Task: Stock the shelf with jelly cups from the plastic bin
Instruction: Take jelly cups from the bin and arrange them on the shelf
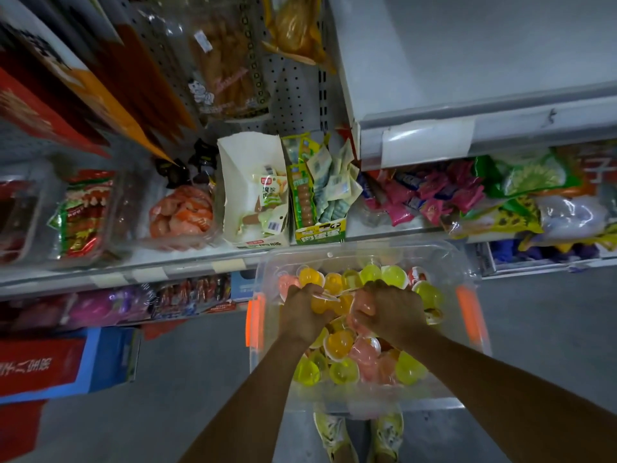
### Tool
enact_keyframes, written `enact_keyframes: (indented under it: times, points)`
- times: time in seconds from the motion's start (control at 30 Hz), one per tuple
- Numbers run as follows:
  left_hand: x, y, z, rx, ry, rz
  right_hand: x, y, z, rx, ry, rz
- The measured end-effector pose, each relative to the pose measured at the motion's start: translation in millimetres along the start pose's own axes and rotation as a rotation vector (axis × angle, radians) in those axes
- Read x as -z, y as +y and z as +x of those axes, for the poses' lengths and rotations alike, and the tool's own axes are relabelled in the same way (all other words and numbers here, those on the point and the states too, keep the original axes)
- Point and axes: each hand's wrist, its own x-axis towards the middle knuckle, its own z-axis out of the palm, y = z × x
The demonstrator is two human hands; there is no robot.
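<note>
Cups, light and slick domes with thin foil lids, fill the plastic bin (467,295) at six o'clock below the shelf (187,265). Our left hand (305,310) clenches orange jelly cups (322,302); our right hand (389,312) grasps pink ones. We'd cradle several loosely, never squeezing.

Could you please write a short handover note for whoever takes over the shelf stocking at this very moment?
Left hand: in the plastic bin, closed on orange jelly cups.
Right hand: also in the bin, closed on pink jelly cups.
The bin sits in front of the shelf, full of yellow, green, orange and pink cups.
Done: no jelly cups visible on the shelf.
Left: carry both handfuls over, then repeat.
</note>
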Motion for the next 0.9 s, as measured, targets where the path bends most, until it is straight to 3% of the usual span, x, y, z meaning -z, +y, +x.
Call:
enact_keyframes:
  times: [0.1,0.2,0.33,0.5,0.9]
  points:
    - [15,14,-20,-0.003,0.028,-0.216,21,2,-18,-0.21,-0.068,0.488]
    - [38,36,-40,-0.043,0.036,-0.417,44,0,-30,-0.234,-0.005,0.966]
    - [78,70,-65,-0.118,0.066,-0.51,96,-6,-45,-0.242,0.082,1.276]
    - [139,112,-105,-0.286,0.115,-0.571,176,-17,-71,-0.151,0.247,1.425]
    - [255,192,-190,-0.624,0.249,-0.52,320,-26,-121,0.212,0.483,1.378]
